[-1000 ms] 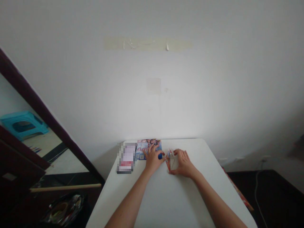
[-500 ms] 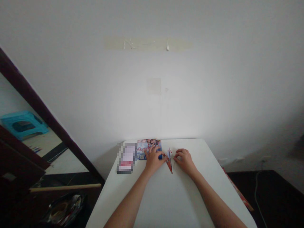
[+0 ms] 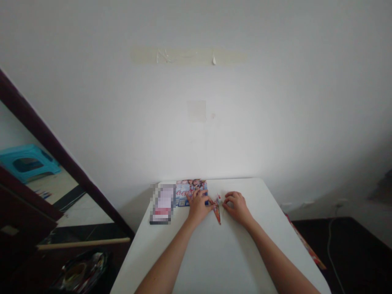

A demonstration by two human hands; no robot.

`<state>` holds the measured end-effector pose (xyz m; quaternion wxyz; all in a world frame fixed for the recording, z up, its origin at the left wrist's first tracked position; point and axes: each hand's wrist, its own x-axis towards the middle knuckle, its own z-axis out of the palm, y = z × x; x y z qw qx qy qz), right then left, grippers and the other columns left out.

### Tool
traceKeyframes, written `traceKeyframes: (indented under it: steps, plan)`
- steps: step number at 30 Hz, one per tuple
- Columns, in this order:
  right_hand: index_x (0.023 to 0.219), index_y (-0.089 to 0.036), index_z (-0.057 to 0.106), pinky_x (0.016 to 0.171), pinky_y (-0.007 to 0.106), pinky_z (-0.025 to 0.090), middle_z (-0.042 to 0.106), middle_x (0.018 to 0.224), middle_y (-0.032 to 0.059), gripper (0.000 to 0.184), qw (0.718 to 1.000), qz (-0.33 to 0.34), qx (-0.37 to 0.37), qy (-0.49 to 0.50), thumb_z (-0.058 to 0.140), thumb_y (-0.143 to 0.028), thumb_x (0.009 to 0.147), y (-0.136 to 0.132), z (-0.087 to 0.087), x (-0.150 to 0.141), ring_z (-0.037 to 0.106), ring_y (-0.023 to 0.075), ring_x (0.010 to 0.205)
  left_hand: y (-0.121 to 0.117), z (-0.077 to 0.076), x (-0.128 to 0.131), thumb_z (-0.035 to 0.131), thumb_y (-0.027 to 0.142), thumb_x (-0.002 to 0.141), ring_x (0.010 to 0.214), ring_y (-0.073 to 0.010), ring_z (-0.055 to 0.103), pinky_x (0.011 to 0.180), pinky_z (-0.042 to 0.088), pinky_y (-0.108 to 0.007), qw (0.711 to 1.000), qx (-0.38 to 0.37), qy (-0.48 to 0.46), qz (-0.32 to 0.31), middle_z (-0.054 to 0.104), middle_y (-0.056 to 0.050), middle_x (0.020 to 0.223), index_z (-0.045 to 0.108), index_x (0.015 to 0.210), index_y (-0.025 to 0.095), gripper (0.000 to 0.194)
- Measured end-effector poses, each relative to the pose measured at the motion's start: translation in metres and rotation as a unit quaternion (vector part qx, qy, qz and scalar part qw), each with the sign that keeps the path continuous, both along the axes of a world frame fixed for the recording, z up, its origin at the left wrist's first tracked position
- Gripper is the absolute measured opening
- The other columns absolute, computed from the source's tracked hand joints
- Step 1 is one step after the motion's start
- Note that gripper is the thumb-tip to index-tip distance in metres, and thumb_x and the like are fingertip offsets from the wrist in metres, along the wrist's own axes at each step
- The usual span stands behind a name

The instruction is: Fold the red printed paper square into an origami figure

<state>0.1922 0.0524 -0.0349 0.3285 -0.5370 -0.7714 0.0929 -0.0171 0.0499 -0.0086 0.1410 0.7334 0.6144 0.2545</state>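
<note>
Between my hands, on the white table (image 3: 214, 253), is a narrow folded paper (image 3: 217, 215) with a red and white print, its pointed end toward me. My left hand (image 3: 199, 206) pinches the paper's left edge between thumb and forefinger, its other fingers lying over a printed leaflet (image 3: 183, 192). On the other side, my right hand (image 3: 235, 206) pinches the right edge of the paper with thumb and fingertips. The upper part of the folded paper stands up a little between the fingertips.
A phone-like slab (image 3: 162, 204), blurred by pixels, lies left of the leaflet. The wall (image 3: 245, 122) meets the table's far edge. At left are a mirror frame (image 3: 61, 155), a blue stool (image 3: 29, 161) seen within it, and a bag-lined bin (image 3: 82, 271) on the floor.
The upper part of the folded paper has been pulled down and looks shorter, while both hands keep their pinch. My right fingertips have come slightly closer to the left ones.
</note>
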Motion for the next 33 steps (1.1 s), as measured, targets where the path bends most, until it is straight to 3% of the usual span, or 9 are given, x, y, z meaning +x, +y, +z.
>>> traceKeyframes:
  steps: [8, 19, 27, 33]
  plan:
    - [0.082, -0.028, 0.072, 0.096, 0.041, 0.041, 0.066, 0.107, 0.0036, 0.005, 1.0, -0.004, -0.008, 0.008, 0.068, -0.03, 0.081, -0.001, 0.002, -0.001, 0.056, 0.0234, 0.108, 0.001, 0.004, 0.002, 0.084, 0.036, 0.067, 0.141, -0.0343, 0.031, 0.111, -0.002, -0.074, 1.0, -0.017, -0.002, 0.013, 0.056, 0.002, 0.141, 0.076, 0.074, 0.03, 0.012]
    - [0.082, -0.027, 0.073, 0.096, 0.042, 0.041, 0.067, 0.107, 0.0049, 0.006, 1.0, 0.003, -0.011, 0.021, 0.069, -0.03, 0.078, 0.002, -0.001, 0.001, 0.056, 0.0252, 0.108, 0.001, 0.004, -0.003, 0.077, 0.033, 0.078, 0.141, -0.033, 0.03, 0.111, 0.0, -0.075, 1.0, -0.026, 0.003, -0.007, 0.055, 0.004, 0.143, 0.078, 0.08, 0.035, 0.003]
    - [0.092, -0.029, 0.075, 0.098, 0.042, 0.042, 0.066, 0.106, 0.0065, 0.014, 0.989, 0.038, 0.025, 0.138, 0.07, -0.035, 0.08, 0.007, -0.003, 0.002, 0.057, 0.0246, 0.107, -0.003, 0.006, 0.002, 0.077, 0.034, 0.077, 0.14, -0.0334, 0.032, 0.11, 0.002, -0.076, 1.0, -0.006, -0.005, -0.023, 0.056, 0.005, 0.141, 0.078, 0.077, 0.035, 0.001]
    - [0.086, -0.026, 0.075, 0.099, 0.043, 0.041, 0.066, 0.104, 0.0068, 0.013, 0.982, 0.055, 0.018, 0.178, 0.071, -0.037, 0.078, 0.01, -0.006, 0.0, 0.058, 0.0245, 0.105, -0.004, 0.003, 0.003, 0.077, 0.033, 0.076, 0.141, -0.0344, 0.029, 0.111, 0.001, -0.075, 0.999, -0.011, -0.004, -0.048, 0.054, 0.004, 0.144, 0.078, 0.077, 0.035, 0.002]
